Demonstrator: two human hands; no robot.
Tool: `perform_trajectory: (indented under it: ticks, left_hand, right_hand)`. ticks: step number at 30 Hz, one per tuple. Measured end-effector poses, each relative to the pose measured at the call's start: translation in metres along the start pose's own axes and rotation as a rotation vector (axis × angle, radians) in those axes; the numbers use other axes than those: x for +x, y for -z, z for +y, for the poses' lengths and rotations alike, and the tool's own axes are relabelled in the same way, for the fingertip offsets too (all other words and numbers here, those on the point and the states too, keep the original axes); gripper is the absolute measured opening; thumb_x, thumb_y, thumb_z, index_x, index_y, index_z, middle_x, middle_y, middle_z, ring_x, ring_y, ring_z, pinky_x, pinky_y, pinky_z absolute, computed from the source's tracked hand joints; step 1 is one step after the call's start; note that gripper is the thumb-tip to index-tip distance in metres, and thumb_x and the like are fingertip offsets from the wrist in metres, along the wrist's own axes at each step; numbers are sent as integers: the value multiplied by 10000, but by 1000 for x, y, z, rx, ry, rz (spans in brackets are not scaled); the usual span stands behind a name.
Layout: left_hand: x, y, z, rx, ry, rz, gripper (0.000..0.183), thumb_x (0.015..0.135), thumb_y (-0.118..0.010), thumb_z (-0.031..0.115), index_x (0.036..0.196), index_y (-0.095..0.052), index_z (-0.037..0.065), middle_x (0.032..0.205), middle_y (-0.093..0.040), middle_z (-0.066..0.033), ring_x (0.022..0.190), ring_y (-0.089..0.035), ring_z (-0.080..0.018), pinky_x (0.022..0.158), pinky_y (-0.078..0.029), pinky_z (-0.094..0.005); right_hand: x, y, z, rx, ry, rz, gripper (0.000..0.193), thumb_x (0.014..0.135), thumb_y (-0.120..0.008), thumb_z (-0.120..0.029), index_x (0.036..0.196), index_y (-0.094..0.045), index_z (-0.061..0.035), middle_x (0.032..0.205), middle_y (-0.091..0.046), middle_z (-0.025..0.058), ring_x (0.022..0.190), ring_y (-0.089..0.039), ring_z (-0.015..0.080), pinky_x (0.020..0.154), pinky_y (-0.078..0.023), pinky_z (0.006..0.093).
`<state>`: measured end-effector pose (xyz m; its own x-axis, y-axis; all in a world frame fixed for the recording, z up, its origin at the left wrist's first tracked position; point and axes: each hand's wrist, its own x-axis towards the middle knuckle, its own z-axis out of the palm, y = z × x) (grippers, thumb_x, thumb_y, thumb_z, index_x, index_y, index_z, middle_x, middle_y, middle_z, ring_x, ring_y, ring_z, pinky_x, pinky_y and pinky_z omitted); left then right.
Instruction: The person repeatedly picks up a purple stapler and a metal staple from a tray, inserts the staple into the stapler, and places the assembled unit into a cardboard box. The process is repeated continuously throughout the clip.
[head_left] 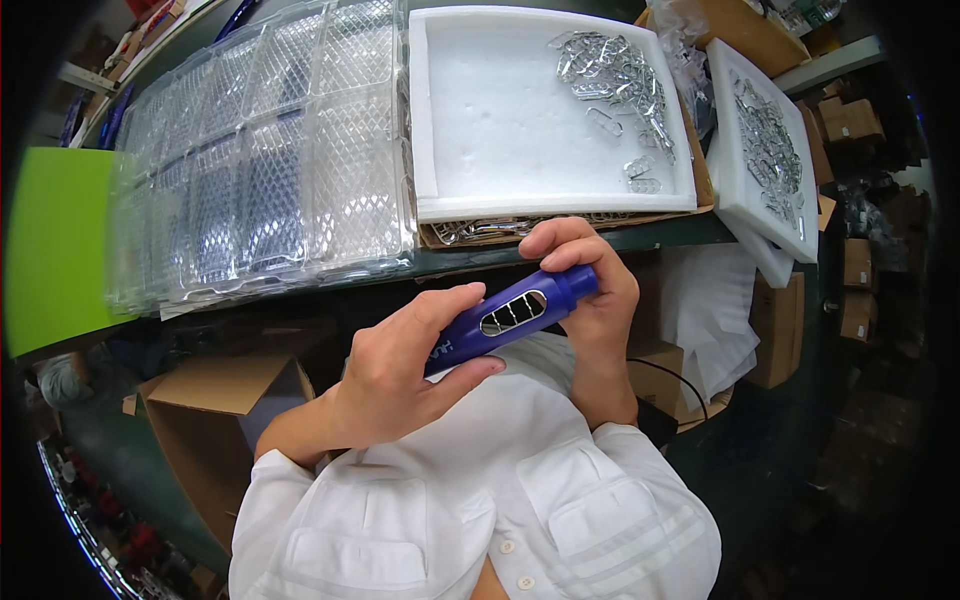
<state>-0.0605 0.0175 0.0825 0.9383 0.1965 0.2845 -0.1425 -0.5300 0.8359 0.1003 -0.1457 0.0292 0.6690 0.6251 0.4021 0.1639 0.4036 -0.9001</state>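
I hold a blue cylindrical tool with slotted openings in its side, level in front of my chest. My left hand wraps around its lower left end, thumb underneath. Fingers of my right hand close over its upper right end. Beyond my hands, on the green table, a white foam tray carries a pile of small metal clips in its far right corner.
Stacked clear plastic blister trays cover the table's left part. A second foam tray with metal clips leans at the right. An open cardboard box stands below the table at left, more boxes at right.
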Motion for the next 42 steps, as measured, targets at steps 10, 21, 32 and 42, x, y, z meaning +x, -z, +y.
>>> perform_trajectory:
  ticks: [10,21,32,42]
  left_hand:
    - [10,-6,2,-155,57,-45,467,817,-898,61,1171,-599,2,1229,-714,-211,901,-765,-266,728,-638,-334]
    - [26,4,-1,64,-155,-167,425,783,-899,32,1081,-596,16,1269,-692,-284,880,-743,-320,683,-620,-344]
    - [261,90,-85,599,-160,40,311,989,-745,190,1273,-683,80,945,-720,-154,763,-653,-166,715,-528,-322]
    - [324,201,-189,766,-117,426,610,1042,-640,413,1526,-533,57,1528,-580,-199,1431,-543,-338,1193,-403,-413]
  right_hand:
    - [3,17,7,13,6,33,367,757,-766,159,1070,-678,-13,1190,-690,174,1095,-674,228,905,-539,307]
    - [5,30,4,-218,52,101,484,735,-670,177,1193,-700,24,1199,-706,180,1098,-698,263,946,-556,337]
    - [-7,76,-8,-399,29,408,278,886,-708,129,1142,-700,20,1171,-714,147,1011,-707,204,924,-563,318]
    - [1,104,-22,-1018,-90,553,227,913,-697,59,1131,-711,-5,1119,-724,134,937,-709,267,833,-559,334]
